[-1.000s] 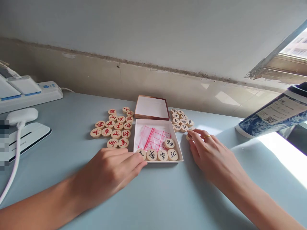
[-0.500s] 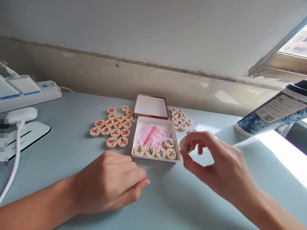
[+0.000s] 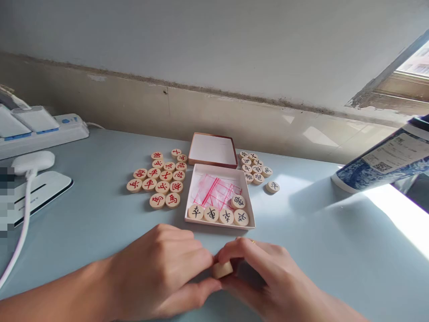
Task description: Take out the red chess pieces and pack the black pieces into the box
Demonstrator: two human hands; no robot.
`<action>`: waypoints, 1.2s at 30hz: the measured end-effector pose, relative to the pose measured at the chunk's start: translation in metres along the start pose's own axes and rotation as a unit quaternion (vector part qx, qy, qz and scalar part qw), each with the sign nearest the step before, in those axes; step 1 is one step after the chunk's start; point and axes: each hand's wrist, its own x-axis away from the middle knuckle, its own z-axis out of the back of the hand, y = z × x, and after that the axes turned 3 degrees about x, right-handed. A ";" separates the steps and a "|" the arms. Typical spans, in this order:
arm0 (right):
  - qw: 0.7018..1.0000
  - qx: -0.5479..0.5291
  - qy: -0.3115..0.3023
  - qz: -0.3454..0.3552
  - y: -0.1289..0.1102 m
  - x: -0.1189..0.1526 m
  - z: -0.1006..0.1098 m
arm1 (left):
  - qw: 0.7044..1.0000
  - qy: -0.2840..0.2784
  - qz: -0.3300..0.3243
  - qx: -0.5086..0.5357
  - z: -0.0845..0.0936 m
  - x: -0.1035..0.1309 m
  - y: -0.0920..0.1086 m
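Both hands (image 3: 214,273) pinch a wooden piece (image 3: 221,269)

A home desk against a scuffed wall (image 3: 214,53): power strip (image 3: 43,134), charger cable (image 3: 20,223), window (image 3: 412,67), chess pieces (image 3: 157,179).

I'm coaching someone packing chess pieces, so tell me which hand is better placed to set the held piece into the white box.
Probably the right hand: its fingers wrap the wooden piece, and it sits just below the white box on the side where the second row is started. The left hand only touches the piece's edge.
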 end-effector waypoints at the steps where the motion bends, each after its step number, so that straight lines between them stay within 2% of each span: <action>1: 1.000 -0.002 -0.008 -0.001 0.000 -0.001 0.002 | 1.000 0.002 -0.002 -0.004 0.000 0.000 -0.001; 7: 0.998 0.010 -0.058 -0.029 -0.004 -0.004 0.015 | 0.998 -0.007 -0.016 -0.057 0.006 0.006 -0.006; 14: 0.996 0.029 -0.079 -0.026 -0.004 -0.006 0.014 | 0.994 0.001 -0.055 -0.094 0.005 0.005 -0.008; 21: 0.997 0.013 -0.074 0.000 -0.002 -0.005 0.014 | 0.997 0.007 -0.038 -0.060 0.007 0.006 -0.011; 28: 0.998 -0.003 -0.054 0.023 0.001 -0.005 0.011 | 0.999 -0.028 -0.006 0.024 0.007 0.003 -0.012; 31: 0.999 0.020 -0.048 0.014 0.000 -0.004 0.012 | 0.999 -0.036 -0.003 0.031 0.005 0.004 -0.011; 36: 0.997 0.046 -0.059 -0.012 -0.003 -0.002 0.014 | 0.999 -0.013 -0.018 0.026 0.003 0.005 -0.011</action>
